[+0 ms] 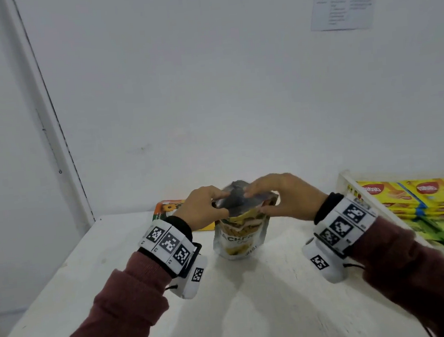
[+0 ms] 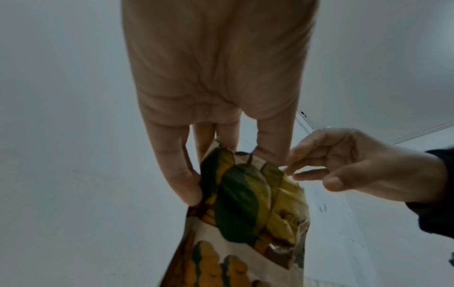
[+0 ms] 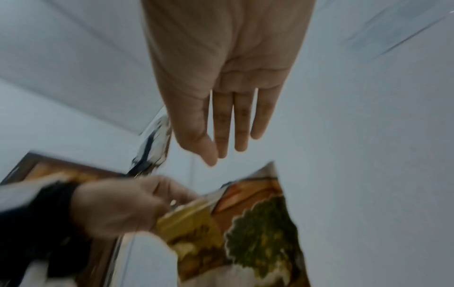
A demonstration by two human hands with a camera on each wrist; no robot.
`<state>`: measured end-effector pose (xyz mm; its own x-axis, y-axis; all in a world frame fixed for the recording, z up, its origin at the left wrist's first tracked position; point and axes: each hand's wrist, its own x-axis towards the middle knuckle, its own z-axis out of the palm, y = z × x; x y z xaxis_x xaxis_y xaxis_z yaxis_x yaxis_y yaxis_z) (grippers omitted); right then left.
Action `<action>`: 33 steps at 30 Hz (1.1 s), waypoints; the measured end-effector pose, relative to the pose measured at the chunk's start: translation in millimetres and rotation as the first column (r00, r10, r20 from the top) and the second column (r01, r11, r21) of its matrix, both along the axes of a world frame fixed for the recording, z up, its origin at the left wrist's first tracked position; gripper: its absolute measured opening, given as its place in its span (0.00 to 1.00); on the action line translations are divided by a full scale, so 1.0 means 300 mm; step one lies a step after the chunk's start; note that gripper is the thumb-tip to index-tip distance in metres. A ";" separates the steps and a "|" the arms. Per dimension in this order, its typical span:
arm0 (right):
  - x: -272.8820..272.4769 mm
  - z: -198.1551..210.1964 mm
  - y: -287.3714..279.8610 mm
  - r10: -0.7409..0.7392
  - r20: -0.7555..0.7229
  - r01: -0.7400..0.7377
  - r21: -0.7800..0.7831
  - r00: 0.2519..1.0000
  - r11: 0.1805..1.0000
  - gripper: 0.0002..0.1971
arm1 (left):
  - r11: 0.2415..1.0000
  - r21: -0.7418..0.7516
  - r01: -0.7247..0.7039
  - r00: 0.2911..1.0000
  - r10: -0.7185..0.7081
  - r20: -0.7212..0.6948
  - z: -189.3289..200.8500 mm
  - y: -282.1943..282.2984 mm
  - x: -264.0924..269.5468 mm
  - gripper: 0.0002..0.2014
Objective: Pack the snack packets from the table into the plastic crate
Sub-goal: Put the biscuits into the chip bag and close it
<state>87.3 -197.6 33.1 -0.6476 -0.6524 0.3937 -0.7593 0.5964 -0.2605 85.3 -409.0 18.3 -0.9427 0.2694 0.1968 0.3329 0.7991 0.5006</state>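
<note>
We are pinching the top of the snack bag (image 1: 241,231) with our left hand (image 1: 201,210), while our right hand (image 1: 280,198) fingers are reaching straight, so it stands on the tabletop (image 1: 254,300).

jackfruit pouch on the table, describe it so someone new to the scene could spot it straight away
Start at the white table against the wall. Near its back middle one pouch stands upright, its top gripped by the left hand, the right hand at that top too. Unlike the flat orange packet behind it and the yellow boxes stacked in the crate to the right, it is silvery.
</note>
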 end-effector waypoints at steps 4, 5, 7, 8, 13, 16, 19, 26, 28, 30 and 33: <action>-0.034 -0.049 0.162 -0.217 0.153 0.250 -0.241 0.964 0.938 0.18 | 1.000 0.005 0.019 0.999 -0.019 -0.034 0.000 0.014 0.008 0.23; -0.060 -0.095 0.204 -0.325 0.219 0.359 -0.139 0.920 0.923 0.20 | 0.999 0.026 0.022 0.999 -0.022 -0.034 0.000 0.022 0.014 0.23; -0.107 -0.202 0.276 -0.532 0.320 0.510 0.155 0.784 0.846 0.22 | 0.998 0.052 0.029 0.999 -0.027 -0.030 0.006 0.033 0.019 0.23; -0.114 -0.256 0.305 -0.624 0.345 0.545 0.304 0.702 0.781 0.23 | 0.998 0.053 0.030 0.999 -0.029 -0.021 0.005 0.038 0.021 0.23; -0.088 -0.377 0.347 -0.748 0.421 0.469 0.593 0.513 0.655 0.26 | 0.999 0.043 0.020 0.999 -0.018 -0.028 0.004 0.049 0.019 0.24; -0.063 -0.391 0.307 -0.768 0.349 0.435 0.665 0.537 0.606 0.24 | 0.999 0.045 0.026 0.999 -0.025 -0.030 0.003 0.059 0.018 0.24; -0.041 -0.402 0.256 -0.729 0.360 0.370 0.681 0.583 0.632 0.24 | 0.998 0.048 0.035 0.999 -0.033 -0.026 0.001 0.067 0.016 0.24; -0.092 -0.371 0.209 -0.710 0.289 0.442 0.617 0.642 0.651 0.21 | 0.998 0.063 0.022 1.000 -0.022 -0.005 0.002 0.067 0.019 0.24; -0.114 -0.384 0.215 -0.731 0.284 0.449 0.636 0.621 0.628 0.23 | 0.997 0.074 0.019 1.000 -0.018 -0.004 0.001 0.068 0.021 0.24; -0.122 -0.403 0.222 -0.743 0.306 0.451 0.639 0.595 0.624 0.23 | 0.996 0.092 0.017 1.000 -0.016 -0.002 0.000 0.068 0.025 0.23; -0.139 -0.405 0.237 -0.744 0.313 0.480 0.605 0.590 0.635 0.18 | 0.997 0.077 0.016 1.000 -0.016 0.003 0.002 0.065 0.027 0.24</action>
